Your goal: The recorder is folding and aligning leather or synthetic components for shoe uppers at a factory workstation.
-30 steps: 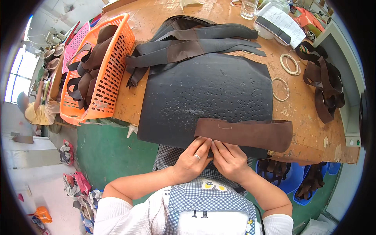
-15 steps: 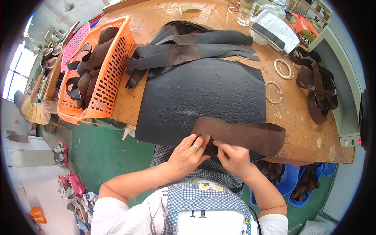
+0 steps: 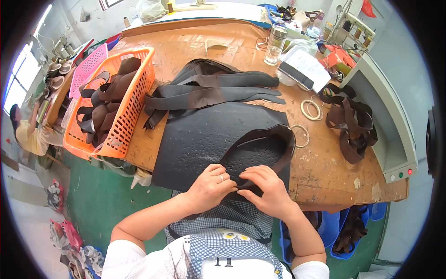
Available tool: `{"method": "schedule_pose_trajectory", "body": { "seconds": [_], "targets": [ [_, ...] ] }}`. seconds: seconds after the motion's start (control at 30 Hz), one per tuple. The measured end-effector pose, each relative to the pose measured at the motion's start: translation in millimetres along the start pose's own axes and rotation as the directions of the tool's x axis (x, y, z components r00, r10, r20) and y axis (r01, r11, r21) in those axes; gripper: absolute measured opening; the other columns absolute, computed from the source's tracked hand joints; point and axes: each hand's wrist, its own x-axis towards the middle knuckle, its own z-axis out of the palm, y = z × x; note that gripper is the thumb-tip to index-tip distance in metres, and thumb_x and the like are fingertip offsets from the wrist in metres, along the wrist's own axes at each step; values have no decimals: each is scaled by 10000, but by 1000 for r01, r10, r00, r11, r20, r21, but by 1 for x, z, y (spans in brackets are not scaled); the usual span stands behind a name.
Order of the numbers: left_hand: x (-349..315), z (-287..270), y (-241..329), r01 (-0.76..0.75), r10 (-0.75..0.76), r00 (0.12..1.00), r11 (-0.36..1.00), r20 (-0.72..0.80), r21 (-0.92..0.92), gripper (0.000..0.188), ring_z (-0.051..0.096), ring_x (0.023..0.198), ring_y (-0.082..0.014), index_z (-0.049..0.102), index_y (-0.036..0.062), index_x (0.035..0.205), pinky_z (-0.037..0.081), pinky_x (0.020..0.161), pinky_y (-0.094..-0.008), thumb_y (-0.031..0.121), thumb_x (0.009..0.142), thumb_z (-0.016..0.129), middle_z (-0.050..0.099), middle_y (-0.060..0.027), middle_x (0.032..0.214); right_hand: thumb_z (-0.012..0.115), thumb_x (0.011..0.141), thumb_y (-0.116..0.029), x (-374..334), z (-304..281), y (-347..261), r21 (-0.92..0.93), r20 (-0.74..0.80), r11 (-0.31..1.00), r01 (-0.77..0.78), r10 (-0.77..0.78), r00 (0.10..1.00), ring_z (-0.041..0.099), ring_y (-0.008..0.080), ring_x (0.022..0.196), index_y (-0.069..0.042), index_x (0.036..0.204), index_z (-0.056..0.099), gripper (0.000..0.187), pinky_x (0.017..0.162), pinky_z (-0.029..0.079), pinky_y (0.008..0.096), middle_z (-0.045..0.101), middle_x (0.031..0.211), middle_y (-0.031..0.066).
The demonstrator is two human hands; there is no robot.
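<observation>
A dark brown strip bent into a loop (image 3: 284, 159) stands on edge at the front of a black pitted mat (image 3: 183, 151). My left hand (image 3: 210, 188) grips its near end, fingers closed together. Beside it, my right hand (image 3: 268, 189) pinches the same near part between thumb and curled fingers. The two hands almost meet at the mat's front edge. What lies between the fingertips is partly hidden. Behind the mat is a pile of long black and brown strips (image 3: 209, 86).
An orange basket (image 3: 132, 109) of brown strips stands at left. Cream rings (image 3: 310, 110), more brown strips (image 3: 350, 123) and a grey machine housing (image 3: 388, 125) are at right. Farther back are a glass bottle (image 3: 276, 45) and a phone (image 3: 296, 76). Blue bins (image 3: 332, 228) sit below.
The strip has turned from lying with its broad face showing to an open upright loop. My right hand has shifted closer to my left. The whole view has tilted up.
</observation>
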Motion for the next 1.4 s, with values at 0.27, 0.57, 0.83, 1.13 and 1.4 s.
{"method": "schedule_pose_trajectory", "body": {
  "seconds": [0.27, 0.57, 0.83, 1.13, 1.4],
  "targets": [
    [8, -68, -20, 59, -40, 980, 993, 194, -98, 146, 622, 939, -280, 677, 20, 955, 469, 913, -420, 127, 855, 683, 654, -106, 908, 773, 758, -116, -4, -57, 46, 25, 4, 994, -103, 103, 995, 632, 261, 1026, -39, 1013, 684, 281, 1043, 419, 481, 690, 988, 96],
    [107, 1, -36, 48, -61, 996, 983, 72, 177, 602, 532, 1184, -362, 529, -32, 1251, 470, 954, -417, 251, 778, 772, 586, -224, 1212, 683, 797, -83, 60, -47, 85, -509, -175, 813, -283, 224, 959, 669, 365, 915, 1, 940, 662, 168, 813, 535, 424, 691, 950, 188],
    [128, 39, -53, -14, -63, 922, 981, 383, 195, 90, 679, 755, -357, 621, 18, 835, 539, 696, -442, 39, 748, 623, 679, -180, 771, 576, 776, -13, 41, -17, 79, -528, -59, 846, -77, 54, 997, 682, 335, 704, -16, 817, 588, 43, 641, 557, 415, 659, 770, 181],
    [103, 38, -45, 65, -130, 929, 979, 346, 194, 112, 647, 644, -389, 605, 4, 800, 516, 632, -468, 111, 831, 607, 640, -199, 664, 615, 866, -114, 30, -12, 64, -518, -100, 835, -187, 158, 982, 664, 336, 626, -28, 779, 578, 127, 571, 535, 429, 651, 693, 175],
    [104, 40, -45, 201, -258, 926, 955, 274, 218, 130, 657, 791, -382, 606, 7, 804, 524, 732, -450, 127, 849, 585, 666, -194, 745, 597, 898, -154, 25, -28, 58, -272, -79, 884, -381, 374, 924, 636, 443, 727, 9, 871, 634, 170, 687, 510, 509, 634, 710, 255]
  ]
}}
